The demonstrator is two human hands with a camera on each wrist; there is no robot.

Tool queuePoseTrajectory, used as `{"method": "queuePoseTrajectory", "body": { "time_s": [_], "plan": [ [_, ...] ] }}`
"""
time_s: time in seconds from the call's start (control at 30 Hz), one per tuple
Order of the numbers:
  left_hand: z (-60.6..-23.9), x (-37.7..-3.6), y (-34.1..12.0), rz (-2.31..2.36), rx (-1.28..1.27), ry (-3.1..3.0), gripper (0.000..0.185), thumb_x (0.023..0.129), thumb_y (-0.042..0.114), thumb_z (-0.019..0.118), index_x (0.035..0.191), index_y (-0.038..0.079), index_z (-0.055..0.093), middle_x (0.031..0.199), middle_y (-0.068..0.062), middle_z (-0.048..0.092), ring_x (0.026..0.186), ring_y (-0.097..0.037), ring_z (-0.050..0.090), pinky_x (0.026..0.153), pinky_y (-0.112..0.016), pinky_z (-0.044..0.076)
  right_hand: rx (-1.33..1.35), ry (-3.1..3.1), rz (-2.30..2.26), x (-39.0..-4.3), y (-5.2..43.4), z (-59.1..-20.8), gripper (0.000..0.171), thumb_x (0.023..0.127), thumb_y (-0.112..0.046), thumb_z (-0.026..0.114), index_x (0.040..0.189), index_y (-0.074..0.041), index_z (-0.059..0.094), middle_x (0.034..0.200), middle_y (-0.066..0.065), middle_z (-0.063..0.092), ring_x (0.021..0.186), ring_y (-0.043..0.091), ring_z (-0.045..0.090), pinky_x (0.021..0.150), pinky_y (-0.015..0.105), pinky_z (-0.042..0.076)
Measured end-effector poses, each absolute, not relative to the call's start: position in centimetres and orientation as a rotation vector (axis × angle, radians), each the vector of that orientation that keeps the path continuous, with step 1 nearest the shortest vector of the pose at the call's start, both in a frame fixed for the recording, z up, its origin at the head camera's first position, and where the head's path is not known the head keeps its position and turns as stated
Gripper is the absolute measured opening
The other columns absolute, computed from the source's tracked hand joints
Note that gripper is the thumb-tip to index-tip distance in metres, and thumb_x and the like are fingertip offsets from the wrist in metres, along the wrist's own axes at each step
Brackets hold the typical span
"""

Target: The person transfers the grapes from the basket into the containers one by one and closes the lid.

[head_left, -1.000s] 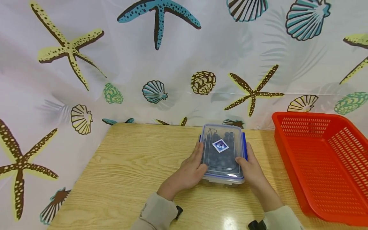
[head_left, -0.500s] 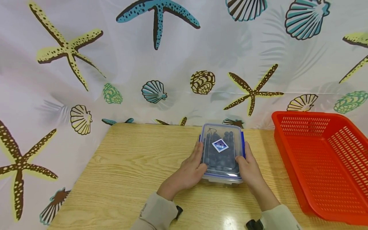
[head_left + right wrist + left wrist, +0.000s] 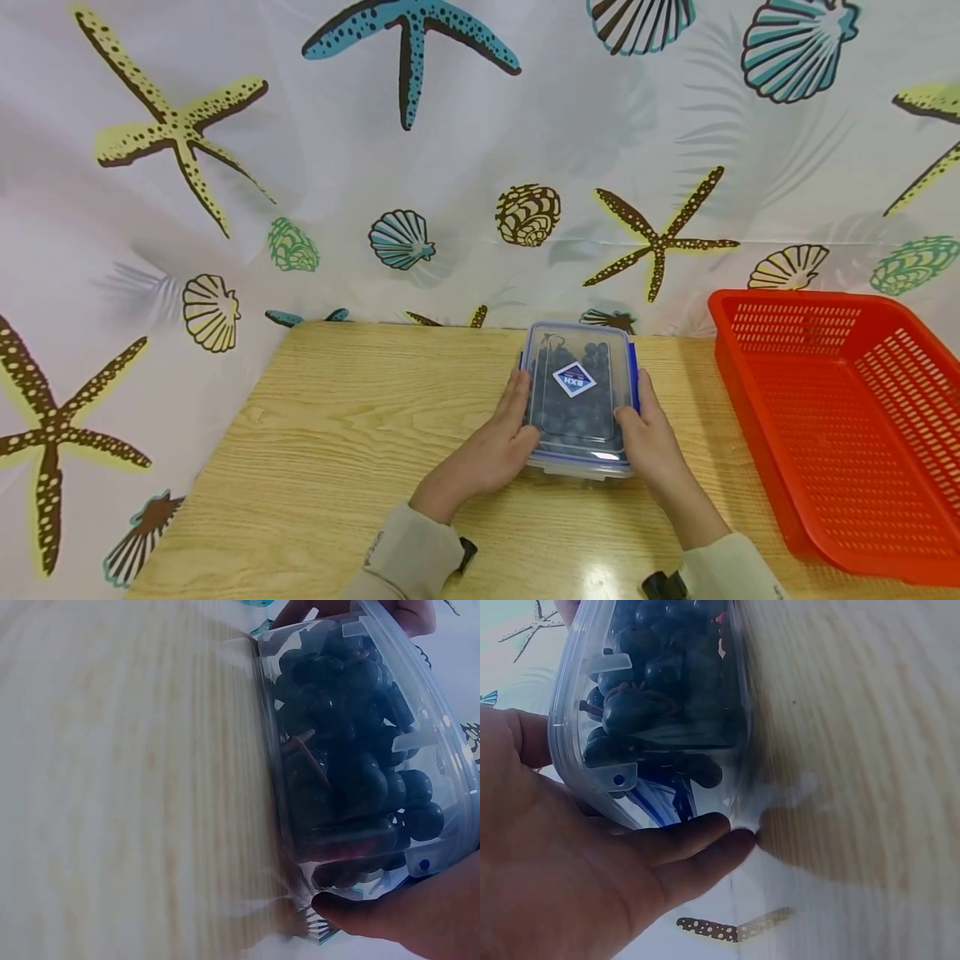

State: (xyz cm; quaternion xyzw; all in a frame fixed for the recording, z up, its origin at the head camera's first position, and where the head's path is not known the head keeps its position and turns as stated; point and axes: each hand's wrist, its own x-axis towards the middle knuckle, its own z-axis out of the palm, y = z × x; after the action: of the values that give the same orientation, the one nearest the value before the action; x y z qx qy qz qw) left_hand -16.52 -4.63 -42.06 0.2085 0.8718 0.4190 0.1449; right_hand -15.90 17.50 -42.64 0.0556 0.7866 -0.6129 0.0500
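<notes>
A clear plastic container (image 3: pixel 576 400) with a blue-rimmed lid and a diamond label sits on the wooden table (image 3: pixel 352 433), full of dark round berries. My left hand (image 3: pixel 504 429) grips its left side, thumb over the lid's near corner, fingers along the wall. My right hand (image 3: pixel 647 429) grips the right side the same way, beside the blue latch. In the left wrist view the container (image 3: pixel 652 697) lies against my left hand (image 3: pixel 592 877), whose fingers reach under its edge. The right wrist view shows the container (image 3: pixel 352 742) and my right hand (image 3: pixel 420 915) at its corner.
A red slotted plastic basket (image 3: pixel 840 417) stands on the table just right of the container. A white curtain (image 3: pixel 450 150) printed with starfish and shells hangs behind and left of the table. Bare tabletop stretches to the left.
My right hand and the container's near edge have shifted very slightly to the left. The left hand keeps its place.
</notes>
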Motion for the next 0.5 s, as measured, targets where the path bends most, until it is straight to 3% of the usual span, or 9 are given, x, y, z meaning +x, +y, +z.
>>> {"method": "queuePoseTrajectory", "body": {
  "time_s": [0.5],
  "plan": [
    [-42.14, -16.61, -4.64, 1.259, 0.62, 2.479, 0.075, 0.099, 0.022, 0.032, 0.161, 0.007, -0.007, 0.167, -0.007, -0.016, 0.151, -0.017, -0.013, 0.12, -0.044, 0.007, 0.154, 2.388, -1.887, -15.67, 17.49, -42.49, 0.073, 0.102, -0.008, 0.031, 0.161, -0.012, -0.012, 0.169, 0.011, -0.007, 0.153, 0.029, -0.005, 0.119, 0.049, 0.003]
  ]
}}
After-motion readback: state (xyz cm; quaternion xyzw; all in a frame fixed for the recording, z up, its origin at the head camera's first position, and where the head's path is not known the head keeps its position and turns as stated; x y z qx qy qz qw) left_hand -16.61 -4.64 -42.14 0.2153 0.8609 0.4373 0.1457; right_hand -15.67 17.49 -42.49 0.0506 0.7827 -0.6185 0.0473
